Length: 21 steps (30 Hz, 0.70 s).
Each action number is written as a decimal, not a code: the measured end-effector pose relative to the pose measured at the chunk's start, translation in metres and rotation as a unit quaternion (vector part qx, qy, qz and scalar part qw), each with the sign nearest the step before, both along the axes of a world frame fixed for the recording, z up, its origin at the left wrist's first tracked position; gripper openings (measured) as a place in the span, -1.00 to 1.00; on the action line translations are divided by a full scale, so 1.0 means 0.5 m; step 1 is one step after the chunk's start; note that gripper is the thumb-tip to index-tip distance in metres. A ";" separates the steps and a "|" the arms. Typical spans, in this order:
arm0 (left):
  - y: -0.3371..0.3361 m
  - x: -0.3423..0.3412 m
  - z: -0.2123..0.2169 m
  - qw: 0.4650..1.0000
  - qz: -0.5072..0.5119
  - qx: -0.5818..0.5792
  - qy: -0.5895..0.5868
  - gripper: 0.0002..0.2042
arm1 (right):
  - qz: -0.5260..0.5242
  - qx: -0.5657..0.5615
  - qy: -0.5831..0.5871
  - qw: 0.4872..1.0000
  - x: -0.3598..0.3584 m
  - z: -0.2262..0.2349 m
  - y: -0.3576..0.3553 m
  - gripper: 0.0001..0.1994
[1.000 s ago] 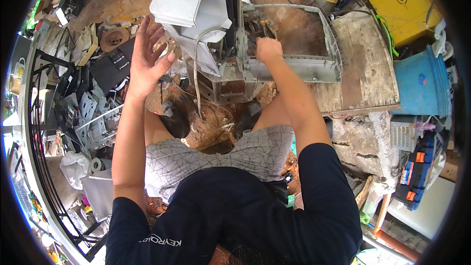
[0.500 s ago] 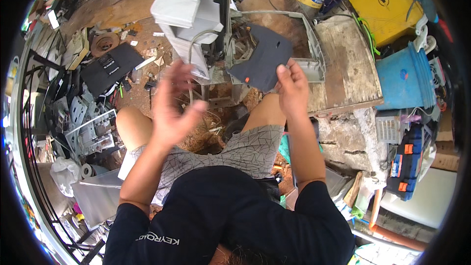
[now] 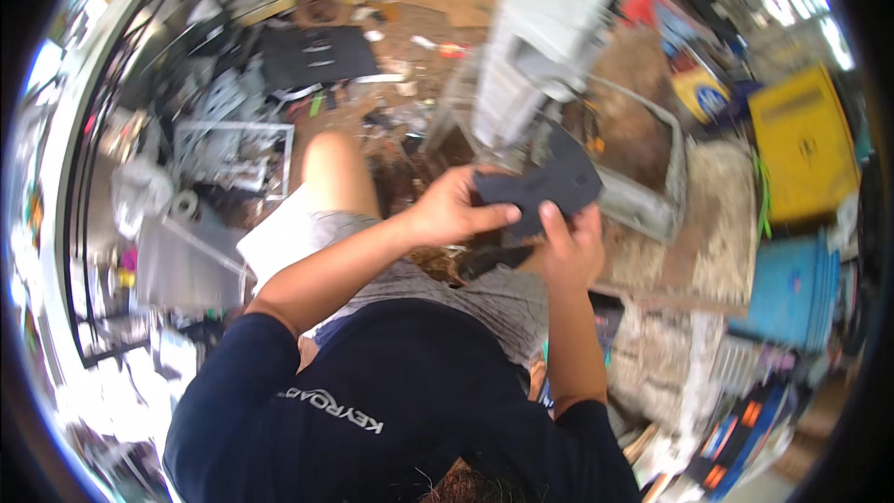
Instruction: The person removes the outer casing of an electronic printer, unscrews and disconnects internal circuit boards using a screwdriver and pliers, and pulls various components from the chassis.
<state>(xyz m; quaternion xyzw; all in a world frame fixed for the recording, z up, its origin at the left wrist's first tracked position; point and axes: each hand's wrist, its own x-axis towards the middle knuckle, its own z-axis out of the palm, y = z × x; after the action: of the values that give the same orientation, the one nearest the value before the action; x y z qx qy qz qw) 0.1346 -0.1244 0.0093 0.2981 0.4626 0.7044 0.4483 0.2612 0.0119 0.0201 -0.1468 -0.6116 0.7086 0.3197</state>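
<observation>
A dark grey flat plastic panel [image 3: 545, 188] with an irregular outline is held between my two hands, over the wooden board and my lap. My left hand [image 3: 458, 210] grips its left end, thumb on top. At the lower right edge my right hand [image 3: 570, 240] pinches it, thumb on top and fingers underneath. Just beyond the panel stands a pale grey-white plastic machine casing [image 3: 531, 51], blurred by motion. Beside it lies an open grey plastic frame [image 3: 666, 210] on the wood.
To the right are a weathered wooden board [image 3: 717, 214], a yellow box [image 3: 805, 144], a blue bucket [image 3: 792, 289] and a dark toolbox with orange latches [image 3: 736, 433]. A flat black panel [image 3: 317, 58] and scattered scrap lie on the ground at the left, near a metal frame [image 3: 235, 126].
My left hand has come across to the right and taken hold of the panel, which was in my right hand alone. The view has swung, shifting the surroundings.
</observation>
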 end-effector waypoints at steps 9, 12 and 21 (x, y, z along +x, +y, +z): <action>-0.257 -0.167 -0.039 0.917 0.388 -0.010 0.086 -0.77 | 0.188 -0.007 -0.107 0.976 -0.068 -0.044 -0.057 -0.57; -0.361 -0.324 -0.153 0.807 0.590 0.014 -0.022 -0.79 | 0.231 -0.009 -0.173 0.957 -0.058 -0.081 -0.035 -0.58; -0.458 -0.441 -0.575 0.741 0.536 -0.338 -0.224 -0.77 | 0.216 0.018 -0.336 0.917 0.030 -0.216 -0.018 -0.54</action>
<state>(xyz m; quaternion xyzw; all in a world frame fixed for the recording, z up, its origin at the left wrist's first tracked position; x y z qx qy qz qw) -0.0858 -0.3536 -0.2781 -0.3363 0.6400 0.6724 0.1588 0.2764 0.0029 -0.0880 -0.2350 -0.7124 0.6583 -0.0626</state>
